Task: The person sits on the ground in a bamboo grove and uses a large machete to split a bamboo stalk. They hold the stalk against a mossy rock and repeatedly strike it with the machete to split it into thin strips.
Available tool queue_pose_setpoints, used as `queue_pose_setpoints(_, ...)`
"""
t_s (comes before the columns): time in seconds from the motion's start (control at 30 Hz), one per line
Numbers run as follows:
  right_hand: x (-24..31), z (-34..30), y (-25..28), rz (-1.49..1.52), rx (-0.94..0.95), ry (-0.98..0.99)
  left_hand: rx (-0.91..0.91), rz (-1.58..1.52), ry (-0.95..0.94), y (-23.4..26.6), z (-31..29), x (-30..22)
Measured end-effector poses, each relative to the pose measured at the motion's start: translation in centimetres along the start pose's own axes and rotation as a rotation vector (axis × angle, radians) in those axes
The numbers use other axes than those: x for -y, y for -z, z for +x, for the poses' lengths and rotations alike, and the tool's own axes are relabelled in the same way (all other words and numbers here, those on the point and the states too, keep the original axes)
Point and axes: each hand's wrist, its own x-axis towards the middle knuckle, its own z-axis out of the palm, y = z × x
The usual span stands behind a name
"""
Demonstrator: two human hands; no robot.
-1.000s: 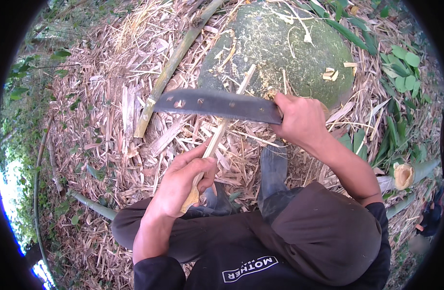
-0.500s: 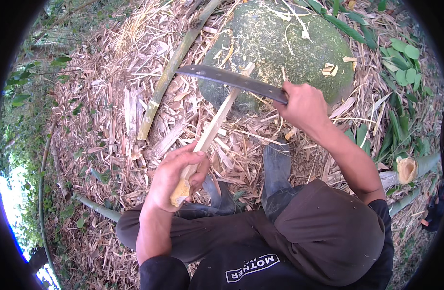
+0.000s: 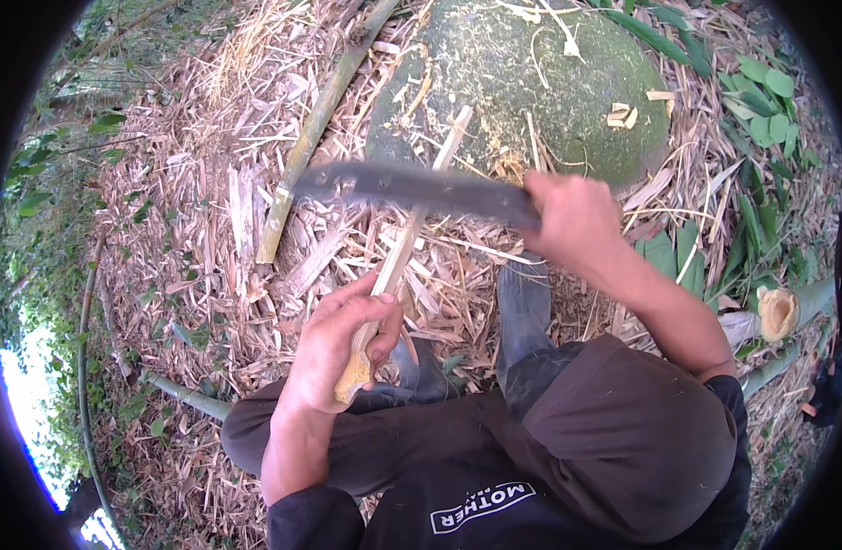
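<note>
My left hand point(image 3: 324, 344) is closed around the lower part of a pale, squared wooden stick point(image 3: 398, 259). The stick slants up and away, its far end over the edge of a mossy boulder point(image 3: 577, 101). In my right hand point(image 3: 575, 218) is the grip end of a machete point(image 3: 412, 189), mostly covered by my fingers. The dark, somewhat blurred blade reaches left across the upper half of the stick. Whether it touches the wood I cannot tell.
Dry shavings point(image 3: 201, 275) litter the ground. A bamboo pole point(image 3: 324, 119) lies left of the boulder, which has wood chips point(image 3: 622, 115) on it. My rubber boots point(image 3: 523, 312) stand in front. Green leaves point(image 3: 760, 119) and a cut stem point(image 3: 778, 314) are at the right.
My right hand has brought the machete down along the stick toward me, its tip swinging lower and left. The left hand keeps hold of the stick, shifted only slightly.
</note>
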Motion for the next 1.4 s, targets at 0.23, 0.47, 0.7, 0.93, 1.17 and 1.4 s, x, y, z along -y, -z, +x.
queue_pose_setpoints(0.23,0.1,-0.1,1.1,-0.055,-0.025,-0.042,0.000,-0.015,-0.005,-0.2,-0.5,-0.1)
queue_pose_setpoints(0.47,-1.1,1.5,1.2,-0.092,0.040,-0.181,0.035,-0.027,-0.015,-0.1,-0.2,-0.4)
queue_pose_setpoints(0.7,-3.0,2.4,0.5,-0.111,0.030,-0.288,0.051,0.003,-0.018,0.3,0.0,-0.2)
queue_pose_setpoints(0.93,-2.8,2.3,-0.3,-0.148,-0.032,-0.245,0.062,-0.005,-0.021,0.5,0.0,-0.1)
queue_pose_setpoints(1.17,-2.3,0.7,0.4,-0.065,0.031,-0.185,0.030,0.011,-0.007,0.5,0.1,0.1)
queue_pose_setpoints(1.4,-2.6,1.7,0.7,-0.105,0.037,-0.180,0.041,-0.057,-0.008,0.3,0.0,-0.1)
